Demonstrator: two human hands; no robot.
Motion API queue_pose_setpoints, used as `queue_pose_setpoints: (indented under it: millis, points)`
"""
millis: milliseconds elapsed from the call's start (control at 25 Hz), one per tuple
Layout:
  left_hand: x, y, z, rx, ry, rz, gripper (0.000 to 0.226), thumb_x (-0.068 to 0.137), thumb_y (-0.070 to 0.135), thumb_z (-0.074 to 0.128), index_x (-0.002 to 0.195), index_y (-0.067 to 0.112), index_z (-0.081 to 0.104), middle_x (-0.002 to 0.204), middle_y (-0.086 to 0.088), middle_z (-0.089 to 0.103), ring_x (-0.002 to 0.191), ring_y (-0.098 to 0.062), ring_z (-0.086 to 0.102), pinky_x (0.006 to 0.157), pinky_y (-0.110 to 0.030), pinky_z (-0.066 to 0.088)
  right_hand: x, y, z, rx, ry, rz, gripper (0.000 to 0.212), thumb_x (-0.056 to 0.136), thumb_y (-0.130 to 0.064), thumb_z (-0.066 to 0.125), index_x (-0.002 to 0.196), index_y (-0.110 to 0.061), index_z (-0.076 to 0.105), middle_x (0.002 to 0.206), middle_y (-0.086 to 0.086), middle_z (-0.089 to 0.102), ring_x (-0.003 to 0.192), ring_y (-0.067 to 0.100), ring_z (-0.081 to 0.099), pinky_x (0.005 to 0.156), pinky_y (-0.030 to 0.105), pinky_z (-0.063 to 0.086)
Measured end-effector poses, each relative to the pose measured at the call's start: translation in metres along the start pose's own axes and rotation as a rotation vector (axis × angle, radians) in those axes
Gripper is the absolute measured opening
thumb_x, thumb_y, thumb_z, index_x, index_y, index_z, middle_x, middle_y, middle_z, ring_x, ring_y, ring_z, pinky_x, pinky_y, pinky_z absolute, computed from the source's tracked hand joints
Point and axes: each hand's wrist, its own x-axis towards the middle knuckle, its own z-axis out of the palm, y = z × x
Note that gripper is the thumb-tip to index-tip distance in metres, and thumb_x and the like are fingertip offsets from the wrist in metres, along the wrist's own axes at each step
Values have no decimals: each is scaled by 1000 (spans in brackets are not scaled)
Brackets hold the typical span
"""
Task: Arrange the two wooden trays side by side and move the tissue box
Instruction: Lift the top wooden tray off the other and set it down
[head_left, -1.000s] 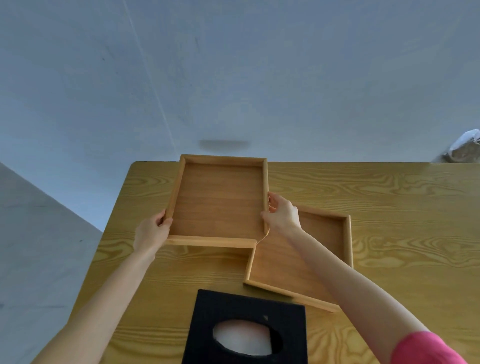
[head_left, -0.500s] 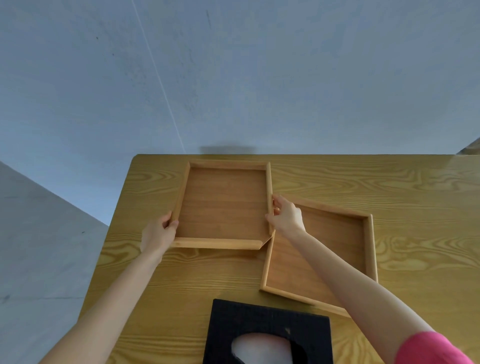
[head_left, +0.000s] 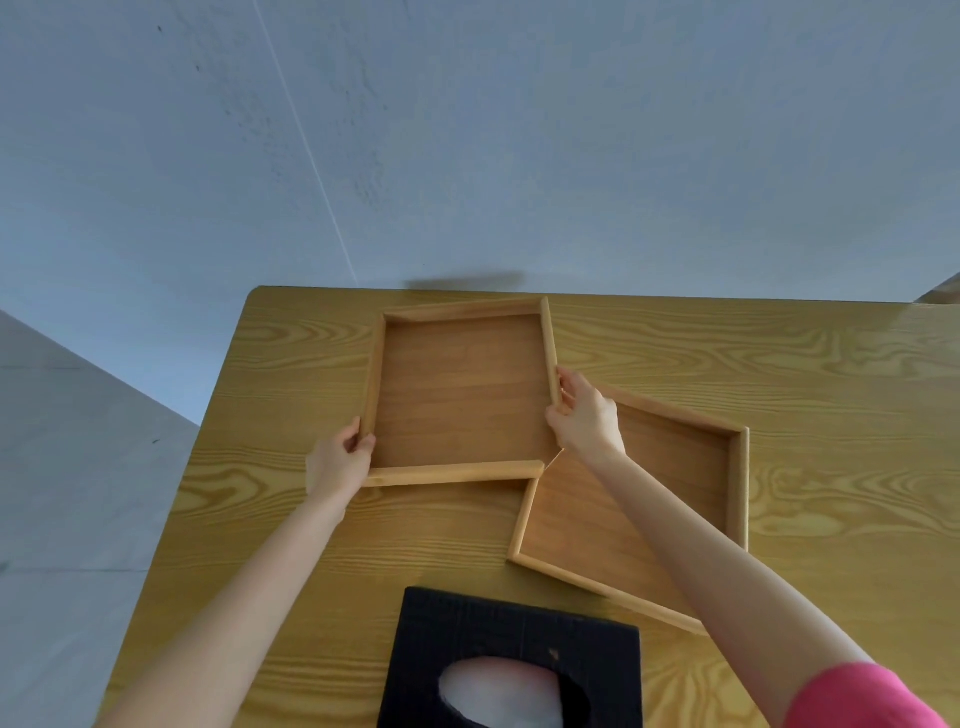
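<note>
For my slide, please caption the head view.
Both hands grip one wooden tray overlapping another.

Wood-grain table (head_left: 727, 364) against pale grey floor (head_left: 467, 130)

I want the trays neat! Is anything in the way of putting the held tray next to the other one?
Yes: the held wooden tray, gripped by the left hand and right hand, overlaps a corner of the tilted second wooden tray. Nothing else lies between them.
</note>
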Motion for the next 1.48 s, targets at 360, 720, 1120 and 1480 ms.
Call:
queue_pose_setpoints:
  millis: [360, 720, 1120, 1480]
  points:
    - [10, 17, 5, 16, 24, 34, 44, 91, 23, 47, 134, 13, 42, 139, -13, 47, 128, -28, 42, 104, -34, 34, 11, 1, -14, -21, 3, -5, 55, 78, -2, 59, 130, -12, 44, 129, 11, 58, 120, 21, 52, 98, 30, 40]
    - [31, 18, -9, 60, 58, 42, 43, 91, 23, 48, 133, 12, 44, 134, -15, 52, 124, -29, 46, 101, -36, 37, 33, -9, 8, -93, 3, -49, 56, 79, -8, 54, 133, -16, 40, 131, 9, 55, 118, 25, 52, 89, 32, 43]
    - [42, 24, -8, 139, 96, 112, 42, 90, 20, 50, 131, 9, 46, 132, -12, 55, 121, -25, 51, 101, -35, 38, 37, -2, 22, -305, 60, -179, 46, 84, -8, 50, 128, -17, 44, 101, 10, 68, 96, 30, 61, 88, 41, 45]
    - [28, 44, 43, 138, 4, 191, 47, 88, 24, 54, 132, 11, 45, 130, -10, 57, 119, -22, 53, 99, -32, 40, 49, 31, -27, -466, 113, -161, 46, 84, -5, 45, 128, -18, 43, 124, 7, 61, 116, 28, 53, 104, 43, 27]
